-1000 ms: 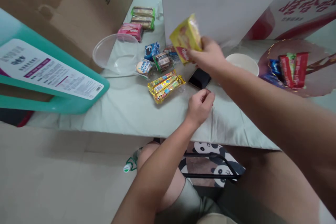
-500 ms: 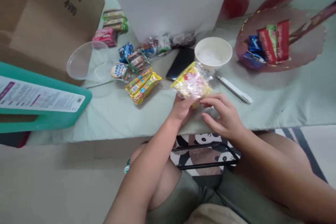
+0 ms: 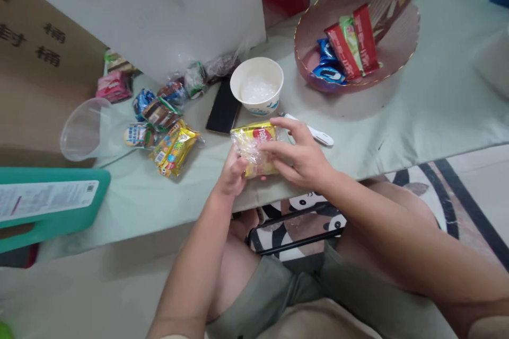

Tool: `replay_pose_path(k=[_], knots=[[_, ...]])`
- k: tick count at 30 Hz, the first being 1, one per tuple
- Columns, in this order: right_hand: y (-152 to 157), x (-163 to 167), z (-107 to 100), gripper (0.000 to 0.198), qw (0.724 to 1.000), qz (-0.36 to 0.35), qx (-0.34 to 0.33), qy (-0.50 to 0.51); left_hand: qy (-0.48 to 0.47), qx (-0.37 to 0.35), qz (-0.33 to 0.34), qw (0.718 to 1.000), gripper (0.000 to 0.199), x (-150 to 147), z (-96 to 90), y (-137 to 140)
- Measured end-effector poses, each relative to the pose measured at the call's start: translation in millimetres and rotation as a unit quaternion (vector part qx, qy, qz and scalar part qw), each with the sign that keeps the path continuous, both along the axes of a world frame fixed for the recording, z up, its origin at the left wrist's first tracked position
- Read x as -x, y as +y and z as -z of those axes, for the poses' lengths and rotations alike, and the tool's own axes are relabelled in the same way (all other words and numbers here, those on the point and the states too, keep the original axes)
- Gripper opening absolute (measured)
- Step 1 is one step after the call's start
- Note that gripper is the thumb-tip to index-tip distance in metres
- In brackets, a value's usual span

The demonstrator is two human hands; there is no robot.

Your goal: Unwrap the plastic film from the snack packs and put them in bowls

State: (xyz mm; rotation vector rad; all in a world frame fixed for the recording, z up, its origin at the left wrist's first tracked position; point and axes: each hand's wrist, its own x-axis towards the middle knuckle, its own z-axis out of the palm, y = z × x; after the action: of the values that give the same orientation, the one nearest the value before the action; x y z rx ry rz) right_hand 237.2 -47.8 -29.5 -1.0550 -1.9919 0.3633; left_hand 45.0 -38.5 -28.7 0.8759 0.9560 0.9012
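A yellow snack packet (image 3: 254, 140) in crinkled clear wrapping, with a red patch on it, is held over the table's front edge. My left hand (image 3: 233, 172) grips its left and lower side, thumb on the front and some fingers hidden behind. From the right, my right hand (image 3: 300, 153) has its fingers across the wrapper and holds the packet's right side. Just beyond stands a white paper bowl (image 3: 268, 106) with clear plastic inside. A white box cutter (image 3: 322, 136) lies partly behind my right hand. Left of the bowl is a dark phone-like slab (image 3: 223, 108).
Yellow snack packs (image 3: 175, 151) and several other wrapped snacks lie leftward, near a clear plastic bowl (image 3: 81, 130). A pink glass bowl (image 3: 310, 71) holds packets at the back right. Cartons (image 3: 43, 100) line the back; a teal container (image 3: 93, 198) stands at left.
The view has swung right. The packet has turned to show more of its yellow and red front. My right hand has moved from beside the packet onto it.
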Motion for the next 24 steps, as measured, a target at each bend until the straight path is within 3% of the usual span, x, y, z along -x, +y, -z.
replay_pose_path(k=[5,11,14,17,19,21,24], knots=[[-1.4,2.4,3.6,0.034,1.000,-0.023,0.000,0.008,-0.023,-0.036,-0.045,0.998,0.088,-4.0,0.3,-2.5],[0.1,4.8,5.1,0.033,0.999,-0.026,-0.029,0.027,0.040,0.002,-0.092,0.995,0.061,-2.1,1.5,1.5],[3.4,-4.0,1.1,0.032,0.996,0.086,-0.016,0.003,0.029,-0.040,-0.146,0.988,0.059,5.5,2.7,10.4],[9.4,-21.3,0.9,0.042,0.966,0.226,0.085,-0.090,0.029,-0.074,-0.210,0.974,0.060,17.2,4.0,19.2],[12.8,-34.1,3.5,0.037,0.941,0.253,0.153,-0.165,0.029,-0.076,-0.229,0.970,0.064,24.0,4.4,21.9],[13.5,-43.5,5.7,0.024,0.933,0.235,0.182,-0.202,0.023,-0.075,-0.231,0.970,0.065,28.1,4.6,22.0],[8.0,-43.2,3.6,0.015,0.960,0.138,0.186,-0.158,0.019,-0.071,-0.230,0.971,0.061,29.0,5.9,20.5]])
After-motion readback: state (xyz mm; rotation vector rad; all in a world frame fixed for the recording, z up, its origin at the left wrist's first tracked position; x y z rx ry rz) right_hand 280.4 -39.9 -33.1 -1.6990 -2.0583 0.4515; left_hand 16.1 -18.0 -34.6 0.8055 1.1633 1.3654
